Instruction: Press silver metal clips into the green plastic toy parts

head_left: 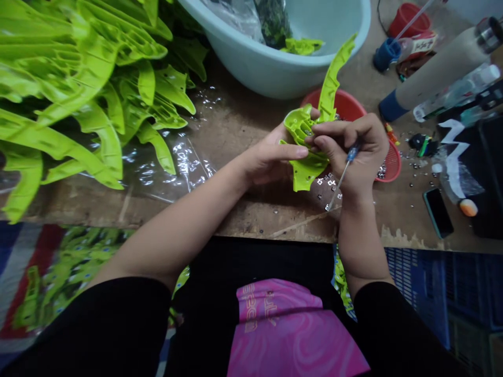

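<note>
Green plastic part (303, 175) held above a red basket (346, 104)
Left hand (267, 157) grasps it, fingers spread; right hand (346, 149) clenches a blue-handled screwdriver (352, 153). Screws (330, 183) lie beside the basket; a pale blue basin (251, 68) holds a green piece (302, 46).

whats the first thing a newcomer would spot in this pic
A heap of curved lime-green plastic parts fills the left side of the bench and grabs the eye first. At the centre, the left hand holds a single lime-green plastic part, while the right hand grips a blue-handled screwdriver. Beyond them, at the top of the view, sits a large pale blue plastic basin.
</note>
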`<state>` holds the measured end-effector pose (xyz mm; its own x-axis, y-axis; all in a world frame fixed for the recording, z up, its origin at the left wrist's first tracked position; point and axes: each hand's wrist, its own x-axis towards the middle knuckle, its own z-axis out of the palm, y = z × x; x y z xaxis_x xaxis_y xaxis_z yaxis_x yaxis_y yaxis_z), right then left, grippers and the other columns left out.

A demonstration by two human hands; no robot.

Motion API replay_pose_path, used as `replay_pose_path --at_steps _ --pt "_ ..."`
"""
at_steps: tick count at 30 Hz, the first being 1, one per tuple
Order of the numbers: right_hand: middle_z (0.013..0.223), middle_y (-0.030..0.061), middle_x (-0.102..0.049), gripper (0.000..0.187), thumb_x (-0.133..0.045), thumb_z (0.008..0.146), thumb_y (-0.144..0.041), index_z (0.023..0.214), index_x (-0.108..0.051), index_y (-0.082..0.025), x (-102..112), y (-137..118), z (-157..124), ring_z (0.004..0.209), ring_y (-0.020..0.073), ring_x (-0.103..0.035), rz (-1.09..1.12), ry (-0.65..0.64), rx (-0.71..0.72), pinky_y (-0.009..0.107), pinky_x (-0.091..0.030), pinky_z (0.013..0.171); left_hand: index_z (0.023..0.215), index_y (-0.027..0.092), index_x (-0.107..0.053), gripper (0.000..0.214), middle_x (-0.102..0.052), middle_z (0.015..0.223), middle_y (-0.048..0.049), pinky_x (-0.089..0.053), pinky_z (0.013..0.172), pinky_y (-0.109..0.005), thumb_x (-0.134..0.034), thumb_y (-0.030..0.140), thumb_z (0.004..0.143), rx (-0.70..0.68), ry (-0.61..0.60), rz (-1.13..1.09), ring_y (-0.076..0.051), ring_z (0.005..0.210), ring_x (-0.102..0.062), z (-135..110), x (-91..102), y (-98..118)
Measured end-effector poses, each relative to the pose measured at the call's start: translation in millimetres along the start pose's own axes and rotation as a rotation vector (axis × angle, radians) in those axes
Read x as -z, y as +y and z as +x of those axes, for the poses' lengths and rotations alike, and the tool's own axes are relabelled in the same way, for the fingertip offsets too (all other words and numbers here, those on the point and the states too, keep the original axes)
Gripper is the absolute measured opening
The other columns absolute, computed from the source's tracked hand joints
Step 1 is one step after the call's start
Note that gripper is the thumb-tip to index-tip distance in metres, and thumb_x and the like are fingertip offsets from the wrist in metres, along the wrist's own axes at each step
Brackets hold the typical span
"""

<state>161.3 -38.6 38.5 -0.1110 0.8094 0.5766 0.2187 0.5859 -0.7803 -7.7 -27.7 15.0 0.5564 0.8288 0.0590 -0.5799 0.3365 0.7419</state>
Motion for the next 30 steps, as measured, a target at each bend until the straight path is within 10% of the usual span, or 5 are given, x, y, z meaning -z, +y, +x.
replay_pose_path --at_steps 10,18,25,30 --pt "0.116 -0.0031 -0.075 0.025 -0.062 0.103 -0.051 0.110 -0.044 -0.035 -15.7 11.3 -3.4 0.121 0.0241 -0.077 0.042 -0.002 0.007 0.053 -0.069 0.099 0.138 0.031 -0.057 0.080 -0.074 0.137 -0.0055 -0.056 0.123 -0.056 -0.094 0.053 0.071 -0.032 0.002 0.015 -0.038 0.148 -0.062 3.3 0.0 -5.3" --pt "0.103 -0.0066 -0.079 0.031 -0.067 0.101 -0.037 0.095 -0.037 -0.032 -14.7 7.1 -2.7 0.097 0.0206 -0.080 0.118 0.021 0.022 0.051 -0.068 0.100 0.132 0.028 -0.060 0.076 -0.073 0.139 -0.0075 -0.058 0.120 -0.060 -0.094 0.050 0.068 -0.050 0.040 0.021 -0.040 0.143 -0.066 4.5 0.7 -7.9" --pt "0.103 -0.0053 -0.078 0.039 -0.079 0.093 -0.023 0.095 -0.041 -0.030 -4.8 -14.1 0.3 0.093 0.0176 -0.079 -0.060 0.164 0.091 0.039 -0.069 0.084 0.137 0.025 -0.060 0.082 -0.076 0.136 -0.0087 -0.062 0.112 -0.065 -0.086 0.040 0.060 0.127 -0.110 0.026 -0.045 0.134 -0.071 -4.5 -0.3 5.5" --pt "0.100 -0.0074 -0.081 0.033 -0.077 0.098 -0.022 0.084 -0.047 -0.029 9.5 -24.7 1.6 0.098 0.0175 -0.080 -0.179 0.032 0.153 0.038 -0.065 0.089 0.141 0.024 -0.060 0.089 -0.076 0.132 -0.0147 -0.064 0.106 -0.070 -0.084 0.059 0.062 0.274 -0.277 -0.011 -0.049 0.124 -0.075 -9.0 5.4 11.7"
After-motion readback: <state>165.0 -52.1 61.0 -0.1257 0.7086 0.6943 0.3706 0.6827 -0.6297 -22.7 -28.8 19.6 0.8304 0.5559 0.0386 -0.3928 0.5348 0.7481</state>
